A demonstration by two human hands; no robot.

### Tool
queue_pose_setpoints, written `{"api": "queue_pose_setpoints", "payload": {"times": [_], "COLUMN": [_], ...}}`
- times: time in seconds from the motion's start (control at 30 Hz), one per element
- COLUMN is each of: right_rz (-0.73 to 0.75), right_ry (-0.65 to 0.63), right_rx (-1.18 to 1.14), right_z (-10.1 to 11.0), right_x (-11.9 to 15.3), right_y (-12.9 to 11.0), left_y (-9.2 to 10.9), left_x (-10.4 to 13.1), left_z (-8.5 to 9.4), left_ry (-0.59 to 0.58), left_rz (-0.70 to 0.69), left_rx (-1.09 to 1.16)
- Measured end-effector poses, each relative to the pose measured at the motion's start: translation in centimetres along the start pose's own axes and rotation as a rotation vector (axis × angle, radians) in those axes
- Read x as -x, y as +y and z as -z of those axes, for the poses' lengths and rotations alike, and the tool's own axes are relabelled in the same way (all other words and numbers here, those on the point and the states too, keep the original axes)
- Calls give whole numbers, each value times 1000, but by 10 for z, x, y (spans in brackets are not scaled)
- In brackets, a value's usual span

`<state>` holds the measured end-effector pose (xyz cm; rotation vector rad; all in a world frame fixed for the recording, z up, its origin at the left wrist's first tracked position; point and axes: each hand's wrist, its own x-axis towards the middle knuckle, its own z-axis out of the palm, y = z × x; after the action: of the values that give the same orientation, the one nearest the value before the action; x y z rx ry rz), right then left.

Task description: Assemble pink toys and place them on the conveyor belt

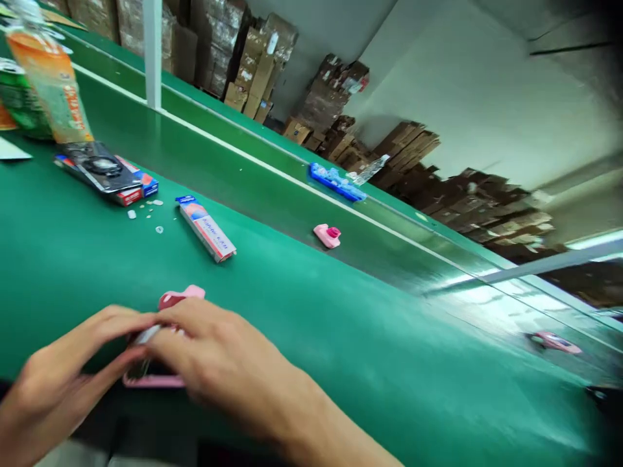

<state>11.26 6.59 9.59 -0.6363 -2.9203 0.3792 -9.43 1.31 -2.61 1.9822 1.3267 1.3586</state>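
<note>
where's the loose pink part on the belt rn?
Head view: the small pink part lies alone mid-frame on the green belt, right of the long red-and-white box and just below the blue tray, well beyond both hands.

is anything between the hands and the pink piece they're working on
No. Both the left hand and right hand already rest on the pink piece at the near edge of the green belt. The long flat box lies farther back, apart.

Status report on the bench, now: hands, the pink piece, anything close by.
Left hand and right hand both on the pink piece, grip unclear. Second pink part just beyond the fingers. Long narrow box lies farther off, apart.
</note>
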Motion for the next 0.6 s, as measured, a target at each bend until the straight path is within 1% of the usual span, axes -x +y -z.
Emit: {"api": "queue_pose_setpoints", "payload": {"times": [0.03, 0.1, 0.23, 0.4, 0.53, 0.6], "right_rz": [-31, -73, -104, -115, -117, -101], "right_ry": [-31, -47, 9, 59, 124, 171], "right_rx": [-22, -83, -213, -238, -235, -227], "right_z": [1, 4, 10, 5, -3, -6], "right_x": [0, 1, 6, 11, 12, 14], "right_y": [0, 3, 3, 2, 7, 11], "left_y": [6, 16, 31, 33, 33, 35], "left_x": [-4, -12, -20, -15, -11, -11], "left_z": [2, 4, -1, -7, -7, -7], "left_ry": [-46, -71, -75, -78, -97, -91], "left_rz": [-4, -20, -49, 17, 62, 59], "left_rx": [7, 32, 88, 133, 165, 141]}}
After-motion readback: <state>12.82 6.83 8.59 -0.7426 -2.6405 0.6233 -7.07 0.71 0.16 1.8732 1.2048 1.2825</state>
